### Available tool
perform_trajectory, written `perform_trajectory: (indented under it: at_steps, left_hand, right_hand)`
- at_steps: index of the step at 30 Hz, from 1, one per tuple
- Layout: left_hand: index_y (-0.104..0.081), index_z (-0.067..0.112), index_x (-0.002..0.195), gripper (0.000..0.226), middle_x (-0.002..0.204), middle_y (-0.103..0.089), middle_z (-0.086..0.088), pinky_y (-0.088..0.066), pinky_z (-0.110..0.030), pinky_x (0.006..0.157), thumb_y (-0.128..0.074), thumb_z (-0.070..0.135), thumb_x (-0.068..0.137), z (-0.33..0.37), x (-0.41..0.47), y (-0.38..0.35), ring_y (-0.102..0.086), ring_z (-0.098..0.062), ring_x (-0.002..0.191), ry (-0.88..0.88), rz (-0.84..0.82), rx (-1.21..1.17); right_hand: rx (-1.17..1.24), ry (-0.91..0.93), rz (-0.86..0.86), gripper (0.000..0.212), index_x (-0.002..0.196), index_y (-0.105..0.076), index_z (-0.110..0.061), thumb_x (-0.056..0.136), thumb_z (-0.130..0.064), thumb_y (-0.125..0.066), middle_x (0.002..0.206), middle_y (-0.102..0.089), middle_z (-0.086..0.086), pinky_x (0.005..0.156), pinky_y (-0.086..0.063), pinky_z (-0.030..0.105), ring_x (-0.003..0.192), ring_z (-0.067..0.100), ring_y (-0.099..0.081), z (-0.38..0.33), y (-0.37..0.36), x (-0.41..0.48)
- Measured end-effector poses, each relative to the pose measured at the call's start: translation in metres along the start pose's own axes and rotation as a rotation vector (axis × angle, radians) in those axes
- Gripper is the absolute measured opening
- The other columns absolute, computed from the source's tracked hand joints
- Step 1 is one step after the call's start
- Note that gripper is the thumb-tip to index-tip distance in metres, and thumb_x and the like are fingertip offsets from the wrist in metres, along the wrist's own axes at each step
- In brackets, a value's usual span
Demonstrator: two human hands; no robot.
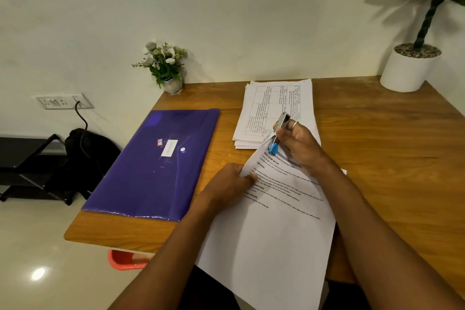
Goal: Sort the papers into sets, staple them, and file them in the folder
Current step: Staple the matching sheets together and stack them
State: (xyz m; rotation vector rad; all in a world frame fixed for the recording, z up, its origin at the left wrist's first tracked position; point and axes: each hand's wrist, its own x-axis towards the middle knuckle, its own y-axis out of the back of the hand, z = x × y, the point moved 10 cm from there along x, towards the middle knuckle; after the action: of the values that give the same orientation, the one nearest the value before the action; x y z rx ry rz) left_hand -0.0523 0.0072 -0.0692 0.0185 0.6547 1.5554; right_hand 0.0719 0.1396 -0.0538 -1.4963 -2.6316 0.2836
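A person at a wooden desk (390,146) staples a set of papers (271,234), the sheets lifted at an angle over the desk's near edge. The left hand (230,180) pinches the set's left margin, thumb on the printed page. The right hand (302,146), a ring on one finger, is wrapped round a silver stapler (279,131) with a blue tip, whose mouth sits over the set's top corner. At twelve o'clock from the hands, a stack of papers (274,103) lies flat near the desk's far edge, a printed table on its top sheet; the stapler overlaps its near corner in this view. At nine to ten o'clock a closed purple folder (156,163) lies flat on the desk, a white label on its cover, apart from both hands. A small pot of white flowers (164,65) stands at eleven o'clock and a white planter (407,70) at two o'clock, both by the wall
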Motion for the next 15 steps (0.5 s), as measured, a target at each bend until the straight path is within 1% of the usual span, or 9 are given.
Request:
perform_trajectory:
  at_steps: [1,3,5,6,8,10,13,15]
  left_hand:
    - [-0.060,0.033,0.093,0.012,0.087,-0.072,0.009,-0.055,-0.015,0.056,-0.059,0.041,0.101,0.001,-0.001,0.000,-0.073,-0.008,0.063,-0.001,-0.001,-0.002]
    - [-0.061,0.032,0.096,0.011,0.088,-0.073,0.009,-0.053,-0.014,0.054,-0.059,0.041,0.101,0.001,-0.001,0.000,-0.074,-0.008,0.064,0.001,-0.004,-0.010]
    - [-0.063,0.032,0.098,0.009,0.090,-0.074,0.009,-0.055,-0.016,0.057,-0.059,0.040,0.101,0.000,-0.001,0.000,-0.075,-0.009,0.067,0.000,-0.006,-0.026]
    - [-0.063,0.033,0.098,0.009,0.091,-0.075,0.009,-0.057,-0.017,0.059,-0.060,0.040,0.101,-0.001,-0.001,0.000,-0.076,-0.010,0.068,-0.005,-0.004,-0.031]
    - [-0.063,0.034,0.096,0.008,0.092,-0.075,0.009,-0.059,-0.020,0.061,-0.060,0.040,0.101,-0.001,-0.001,0.001,-0.077,-0.012,0.071,-0.011,-0.002,-0.035]
    - [-0.064,0.033,0.097,0.009,0.094,-0.076,0.008,-0.061,-0.023,0.065,-0.060,0.040,0.101,-0.001,-0.001,0.000,-0.077,-0.014,0.074,-0.010,-0.007,-0.037]
    - [-0.068,0.029,0.101,0.013,0.097,-0.078,0.005,-0.064,-0.029,0.071,-0.060,0.038,0.102,-0.002,-0.001,-0.001,-0.078,-0.016,0.077,-0.015,-0.010,-0.040]
    - [-0.070,0.028,0.102,0.013,0.097,-0.079,0.005,-0.064,-0.032,0.073,-0.060,0.037,0.102,-0.002,-0.002,0.000,-0.078,-0.017,0.078,-0.015,-0.007,-0.051]
  right_hand:
    - [0.005,-0.011,-0.001,0.056,0.120,-0.063,-0.021,0.074,-0.050,-0.075,0.124,-0.071,-0.003,0.108,-0.048,0.037,0.127,0.021,-0.062,0.001,0.001,0.000]
    - [0.002,-0.024,0.003,0.046,0.121,-0.063,-0.021,0.081,-0.041,-0.072,0.124,-0.072,-0.002,0.110,-0.048,0.040,0.124,0.021,-0.064,0.001,0.003,0.000]
    - [0.020,-0.021,-0.003,0.040,0.124,-0.063,-0.022,0.084,-0.030,-0.067,0.122,-0.072,-0.003,0.103,-0.053,0.038,0.121,0.023,-0.066,-0.002,0.002,-0.001]
    - [0.045,-0.015,0.003,0.041,0.125,-0.062,-0.020,0.085,-0.028,-0.066,0.121,-0.073,0.001,0.099,-0.056,0.036,0.118,0.024,-0.067,-0.005,0.002,-0.002]
    - [0.095,0.019,0.045,0.045,0.130,-0.058,-0.015,0.087,-0.028,-0.063,0.116,-0.074,0.009,0.093,-0.058,0.032,0.113,0.025,-0.070,-0.013,0.007,-0.004]
    - [0.136,0.061,0.117,0.046,0.131,-0.056,-0.015,0.088,-0.032,-0.061,0.113,-0.075,0.010,0.086,-0.060,0.030,0.110,0.024,-0.071,-0.021,0.017,-0.005]
    - [0.239,0.105,0.253,0.034,0.123,-0.061,-0.022,0.091,-0.034,-0.062,0.110,-0.077,0.005,0.080,-0.060,0.031,0.108,0.023,-0.072,-0.028,0.039,-0.007]
    - [0.238,0.133,0.337,0.027,0.120,-0.064,-0.025,0.095,-0.034,-0.061,0.107,-0.077,0.004,0.082,-0.060,0.034,0.106,0.021,-0.072,-0.033,0.051,-0.011]
